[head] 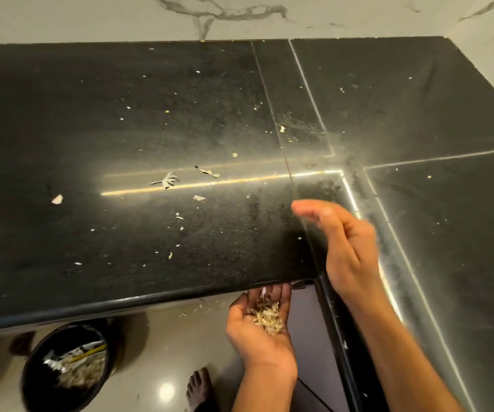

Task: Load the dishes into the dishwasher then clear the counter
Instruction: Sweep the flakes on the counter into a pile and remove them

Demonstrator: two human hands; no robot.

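Your left hand (262, 322) is cupped palm-up just below the black surface (120, 129) edge, its grip loosely apart, cradling a pile of scraps (268, 318). Your right hand (340, 245) hovers edge-on above the surface, fingers straight. More crumbs (165, 181) lie well left. No writing shows.

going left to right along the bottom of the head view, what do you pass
round black bin with scraps inside → bare foot on the glossy floor → left hand cupped under the counter edge, holding pale peelings → right hand, fingers straight, above the black stone counter
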